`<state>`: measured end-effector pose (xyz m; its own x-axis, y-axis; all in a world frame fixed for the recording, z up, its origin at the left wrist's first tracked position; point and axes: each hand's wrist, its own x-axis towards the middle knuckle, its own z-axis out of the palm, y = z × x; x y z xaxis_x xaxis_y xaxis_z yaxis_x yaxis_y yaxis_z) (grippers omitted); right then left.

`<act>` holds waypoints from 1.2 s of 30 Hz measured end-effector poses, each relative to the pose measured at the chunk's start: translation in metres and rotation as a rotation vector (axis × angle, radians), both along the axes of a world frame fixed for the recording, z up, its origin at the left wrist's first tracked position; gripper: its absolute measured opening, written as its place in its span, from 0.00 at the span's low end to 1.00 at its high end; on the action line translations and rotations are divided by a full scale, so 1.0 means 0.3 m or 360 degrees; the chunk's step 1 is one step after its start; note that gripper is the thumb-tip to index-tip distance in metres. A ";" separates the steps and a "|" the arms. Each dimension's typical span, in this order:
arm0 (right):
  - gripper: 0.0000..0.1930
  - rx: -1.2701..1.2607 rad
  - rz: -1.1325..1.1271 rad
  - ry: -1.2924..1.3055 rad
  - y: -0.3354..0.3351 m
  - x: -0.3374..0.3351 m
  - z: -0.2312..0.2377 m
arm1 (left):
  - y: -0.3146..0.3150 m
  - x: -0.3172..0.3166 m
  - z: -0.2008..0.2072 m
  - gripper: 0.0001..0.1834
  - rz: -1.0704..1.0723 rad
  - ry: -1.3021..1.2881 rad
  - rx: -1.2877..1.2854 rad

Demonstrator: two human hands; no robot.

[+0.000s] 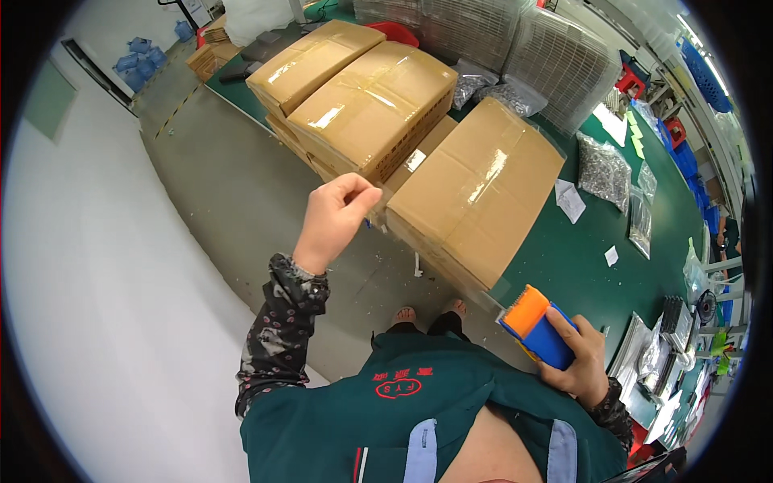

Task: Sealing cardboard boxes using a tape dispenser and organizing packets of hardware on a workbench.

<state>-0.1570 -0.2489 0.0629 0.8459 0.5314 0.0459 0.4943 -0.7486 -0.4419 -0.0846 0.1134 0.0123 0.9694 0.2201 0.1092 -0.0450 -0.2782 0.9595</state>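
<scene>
Specifically, one front carton (479, 193) serves as the landmark. Two further taped cartons (374, 109) stand to its left, above lower boxes; two small white papers (570, 201) lie to its right on one green table (551, 262). One orange-and-blue tape dispenser (547, 340) is located just off its near right corner, clamped in the right hand (581, 362). Left hand (330, 217): raised beside its left edge, thumb and forefinger together; cannot tell whether anything is pinched.
</scene>
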 end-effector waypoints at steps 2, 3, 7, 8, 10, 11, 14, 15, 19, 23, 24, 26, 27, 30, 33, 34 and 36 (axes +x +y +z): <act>0.37 -0.0024 -0.0059 0.0069 -0.007 -0.007 0.015 | -0.016 0.015 -0.007 0.09 -0.0098 0.0074 0.0009; 0.37 -0.0022 -0.0064 0.0070 -0.005 -0.010 0.020 | -0.014 0.019 -0.023 0.09 -0.0102 0.0076 0.0011; 0.37 -0.0106 -0.0043 0.0123 0.001 -0.012 0.024 | -0.023 0.035 -0.055 0.12 -0.0087 0.0096 0.0175; 0.37 -0.0107 -0.0033 0.0123 0.005 -0.016 0.022 | -0.027 0.033 -0.055 0.13 -0.0052 0.0083 0.0304; 0.37 -0.0142 -0.0036 0.0119 0.021 -0.016 0.017 | -0.025 0.029 -0.080 0.13 -0.0036 0.0056 0.0371; 0.36 -0.0178 -0.0034 0.0116 0.030 -0.015 0.012 | -0.024 0.027 -0.092 0.14 -0.0017 0.0029 0.0437; 0.35 -0.0140 -0.0037 0.0160 0.049 0.003 -0.008 | -0.016 0.037 -0.106 0.14 -0.0104 0.0123 0.0258; 0.35 -0.0142 -0.0059 0.0174 0.059 0.020 -0.015 | -0.007 0.046 -0.108 0.14 -0.0128 0.0135 0.0256; 0.30 0.0022 0.0091 0.0411 0.096 0.132 -0.034 | 0.036 0.077 -0.131 0.16 -0.0453 0.0726 -0.0469; 0.29 -0.0002 0.0018 0.0983 0.077 0.227 -0.008 | 0.058 0.098 -0.173 0.18 -0.0697 0.0864 -0.0639; 0.29 0.0019 -0.0063 0.0966 0.085 0.212 -0.051 | 0.067 0.099 -0.205 0.21 -0.0770 0.0885 -0.0804; 0.29 -0.0636 0.0202 0.0834 0.078 0.198 -0.167 | 0.054 0.092 -0.250 0.25 -0.0676 0.0966 -0.0984; 0.29 -0.0629 0.0161 0.0817 0.057 0.199 -0.190 | 0.056 0.077 -0.266 0.25 -0.0537 0.1078 -0.1059; 0.31 -0.0510 -0.0084 0.0648 -0.025 0.212 -0.207 | 0.092 0.009 -0.349 0.22 -0.0457 0.1054 -0.0899; 0.32 -0.0362 -0.0440 0.0000 -0.127 0.254 -0.293 | 0.121 -0.018 -0.270 0.20 -0.0358 0.1089 -0.0664; 0.32 -0.0318 -0.0449 -0.0168 -0.157 0.276 -0.317 | 0.133 -0.039 -0.224 0.20 -0.0359 0.1073 -0.0637; 0.32 -0.0395 -0.0567 -0.0231 -0.222 0.329 -0.384 | 0.149 -0.059 -0.117 0.16 -0.0228 0.0947 -0.0256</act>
<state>-0.0584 -0.3155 -0.0523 0.9721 0.2186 0.0854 0.2305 -0.9576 -0.1728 -0.1023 0.1582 -0.0228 0.8750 0.0522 -0.4814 0.4832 -0.1593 0.8609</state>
